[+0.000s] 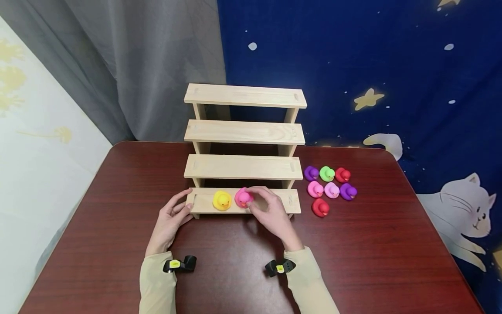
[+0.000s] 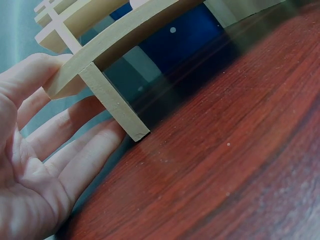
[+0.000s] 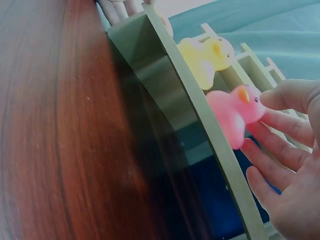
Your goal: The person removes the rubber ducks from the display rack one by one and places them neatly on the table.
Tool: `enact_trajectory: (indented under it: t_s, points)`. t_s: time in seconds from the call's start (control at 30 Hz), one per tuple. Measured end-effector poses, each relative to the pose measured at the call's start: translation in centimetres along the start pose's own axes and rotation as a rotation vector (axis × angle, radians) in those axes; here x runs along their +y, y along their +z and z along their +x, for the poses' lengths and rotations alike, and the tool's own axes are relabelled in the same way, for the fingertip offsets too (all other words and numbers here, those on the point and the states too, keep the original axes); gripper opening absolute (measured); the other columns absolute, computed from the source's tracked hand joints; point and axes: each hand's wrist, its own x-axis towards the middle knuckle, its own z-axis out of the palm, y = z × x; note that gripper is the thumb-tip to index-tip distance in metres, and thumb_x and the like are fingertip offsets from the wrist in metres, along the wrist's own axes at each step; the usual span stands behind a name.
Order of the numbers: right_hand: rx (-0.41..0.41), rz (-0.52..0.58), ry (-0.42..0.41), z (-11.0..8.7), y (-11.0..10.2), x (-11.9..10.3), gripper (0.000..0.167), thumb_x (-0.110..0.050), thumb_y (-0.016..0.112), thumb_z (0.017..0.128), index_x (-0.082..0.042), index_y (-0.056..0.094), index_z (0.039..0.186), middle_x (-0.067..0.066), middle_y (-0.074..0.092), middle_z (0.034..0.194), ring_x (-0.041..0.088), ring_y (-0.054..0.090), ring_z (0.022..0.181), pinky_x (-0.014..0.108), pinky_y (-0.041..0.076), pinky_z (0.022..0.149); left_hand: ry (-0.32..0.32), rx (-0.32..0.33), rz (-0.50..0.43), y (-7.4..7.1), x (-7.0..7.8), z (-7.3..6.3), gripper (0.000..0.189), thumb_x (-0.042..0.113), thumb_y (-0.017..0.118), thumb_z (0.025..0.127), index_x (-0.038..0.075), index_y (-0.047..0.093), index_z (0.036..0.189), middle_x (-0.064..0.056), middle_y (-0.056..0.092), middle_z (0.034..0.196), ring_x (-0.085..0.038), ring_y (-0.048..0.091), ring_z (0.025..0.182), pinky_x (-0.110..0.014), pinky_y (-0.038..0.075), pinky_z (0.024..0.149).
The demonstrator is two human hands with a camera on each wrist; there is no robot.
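Note:
A four-step wooden display shelf (image 1: 243,167) stands on the table. On its lowest step sit a yellow rubber duck (image 1: 222,200) and, to the right, a pink rubber duck (image 1: 243,198), both upright. My right hand (image 1: 272,213) pinches the pink duck at its head, thumb in front and fingers behind; the right wrist view shows the duck (image 3: 232,115) at the step's surface. My left hand (image 1: 168,224) holds the left end of the lowest step, thumb at the front edge. In the left wrist view its other fingers (image 2: 75,145) reach beside the shelf's leg (image 2: 115,102).
Right of the shelf, several loose ducks lie on the table (image 1: 372,261): purple (image 1: 311,173), green (image 1: 327,174), red (image 1: 320,207) and pinks (image 1: 315,189). A grey curtain (image 1: 157,65) and a blue patterned curtain (image 1: 333,65) hang behind.

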Motion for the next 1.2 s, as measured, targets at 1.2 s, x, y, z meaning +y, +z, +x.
enact_trajectory:
  t_s: [1.2]
  points:
    - [0.069,0.063,0.047,-0.9,-1.7,-3.5,0.029,0.01,0.07,0.082,0.009,0.065,0.111,0.021,0.065,0.106,0.034,0.06,0.1,0.054,0.043,0.091,0.006,-0.02,-0.013,-0.1,-0.2,0.0,0.049,0.008,0.061,0.096,0.004,0.046,0.142,0.002,0.069,0.107,-0.013,0.067,0.095,-0.028,0.053,0.077]
